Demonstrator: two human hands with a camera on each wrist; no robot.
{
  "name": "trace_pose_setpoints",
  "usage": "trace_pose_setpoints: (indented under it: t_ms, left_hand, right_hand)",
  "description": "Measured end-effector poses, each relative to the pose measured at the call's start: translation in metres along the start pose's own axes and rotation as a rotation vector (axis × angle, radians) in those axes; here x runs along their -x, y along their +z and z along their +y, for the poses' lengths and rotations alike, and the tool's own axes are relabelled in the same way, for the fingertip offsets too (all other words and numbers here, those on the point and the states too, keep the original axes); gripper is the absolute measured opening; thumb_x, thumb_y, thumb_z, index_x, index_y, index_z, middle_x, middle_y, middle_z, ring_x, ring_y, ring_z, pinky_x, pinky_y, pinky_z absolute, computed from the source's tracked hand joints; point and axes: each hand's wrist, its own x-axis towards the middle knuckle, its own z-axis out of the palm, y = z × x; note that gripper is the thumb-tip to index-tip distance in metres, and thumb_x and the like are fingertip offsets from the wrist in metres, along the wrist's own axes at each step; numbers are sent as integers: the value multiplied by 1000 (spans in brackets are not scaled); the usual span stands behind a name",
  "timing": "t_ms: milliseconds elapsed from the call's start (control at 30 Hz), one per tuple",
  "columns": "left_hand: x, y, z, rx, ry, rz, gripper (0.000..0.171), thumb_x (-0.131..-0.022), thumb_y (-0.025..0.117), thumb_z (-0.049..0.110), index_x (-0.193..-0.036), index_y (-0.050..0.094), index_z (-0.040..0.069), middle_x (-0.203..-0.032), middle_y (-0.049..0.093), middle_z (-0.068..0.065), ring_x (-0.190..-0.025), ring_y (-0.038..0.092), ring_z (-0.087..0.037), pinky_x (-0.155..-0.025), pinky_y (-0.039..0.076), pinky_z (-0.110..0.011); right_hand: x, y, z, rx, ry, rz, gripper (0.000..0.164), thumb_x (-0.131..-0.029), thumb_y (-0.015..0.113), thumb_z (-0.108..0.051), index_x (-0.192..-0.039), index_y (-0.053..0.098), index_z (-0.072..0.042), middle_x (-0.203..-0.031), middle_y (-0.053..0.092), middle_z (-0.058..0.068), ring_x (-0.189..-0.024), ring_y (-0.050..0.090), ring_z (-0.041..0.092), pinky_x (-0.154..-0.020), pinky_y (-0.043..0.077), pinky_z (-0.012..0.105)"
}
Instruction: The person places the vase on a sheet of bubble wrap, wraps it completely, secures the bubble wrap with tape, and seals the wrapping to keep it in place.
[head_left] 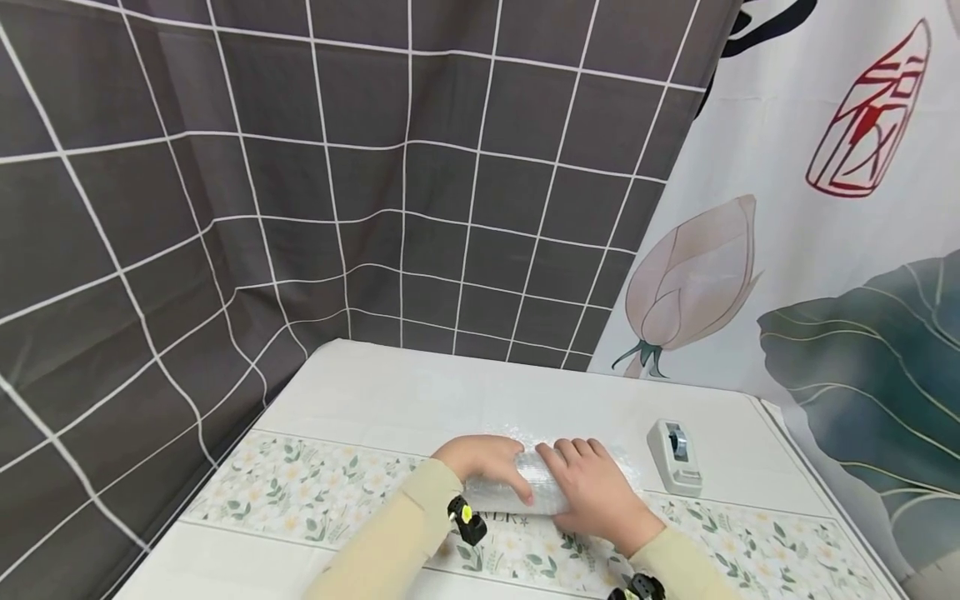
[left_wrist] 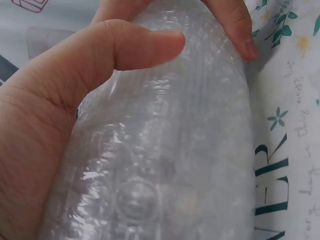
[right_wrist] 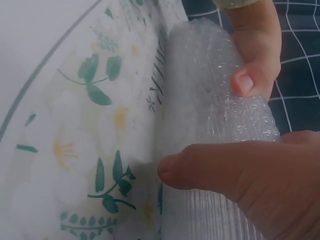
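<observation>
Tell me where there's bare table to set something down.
Bare tablecloth lies left of the left hand and along the far strip beneath the gridded curtain. Crowded: the middle, with bubble wrap, right hand and tape dispenser.

The roll (head_left: 546, 492) is laid crosswise on the table (head_left: 420, 383), gripped toward its left by the left hand (head_left: 486, 462) and toward its right by the right hand (head_left: 596, 496). The dispenser (head_left: 675, 460) is placed right of both. The table is bordered behind and leftward by one curtain (head_left: 442, 200), rightward by another curtain (head_left: 795, 250).
</observation>
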Motion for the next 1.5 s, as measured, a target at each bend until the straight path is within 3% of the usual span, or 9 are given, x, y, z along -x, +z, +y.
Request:
trace_pose_setpoints:
  t_ms: [133,233,400,633,833,1133,1300,1500]
  left_hand:
    - [5,2,-4,-89,13,55,90,-68,80,62,-141,55,17,-132,64,4,-124,58,-17,-104,48,-39]
    - [10,3,-6,-151,42,111,92,-70,77,69,-143,55,18,-137,62,2,-129,56,-20,-104,48,-41]
    - [16,7,-7,-249,124,182,83,-72,73,70,-137,59,20,-129,65,4,-114,63,-16,-95,53,-37]
    - [20,15,-7,-501,257,311,87,-67,79,66,-139,56,24,-119,62,7,-100,61,-10,-83,54,-29]
    - [21,22,-9,-571,286,384,90,-64,81,65,-140,55,25,-113,60,9,-94,57,-8,-77,50,-25]
    - [19,28,-12,-646,294,451,95,-65,82,62,-143,50,19,-120,59,4,-104,57,-13,-90,51,-33]
    - [17,30,-13,-660,295,475,95,-63,84,61,-142,51,19,-118,60,4,-102,59,-13,-93,51,-33]
    - [15,30,-12,-643,304,484,89,-61,86,57,-137,55,21,-112,63,5,-94,61,-12,-87,54,-31]
  right_hand:
    - [-4,-1,1,-37,5,-19,93,-56,86,-48,-134,56,-8,-108,62,8,-98,62,31,-90,51,48]
    - [-7,-1,0,-57,19,-36,93,-54,85,-48,-133,57,-7,-104,62,6,-95,62,29,-89,53,46]
    - [-11,-4,-1,-81,50,-82,94,-49,84,-51,-129,60,-8,-97,63,3,-86,62,25,-83,55,43]
    - [-16,-10,2,-195,113,-169,85,-42,84,-48,-116,63,-11,-84,65,-1,-69,61,19,-61,54,37]
    - [-25,-12,12,-391,176,-358,79,-46,85,-46,-114,64,-13,-82,65,-7,-70,59,13,-66,54,36]
    - [-39,-9,32,-764,296,-632,67,-52,77,-34,-115,66,-15,-94,65,-5,-85,60,17,-80,54,41]
    - [-41,-7,37,-935,319,-695,66,-54,74,-29,-116,66,-10,-95,67,0,-85,63,20,-77,56,40]
    - [-38,-5,37,-915,303,-665,65,-55,75,-30,-116,66,-11,-100,65,0,-90,61,20,-82,54,44]
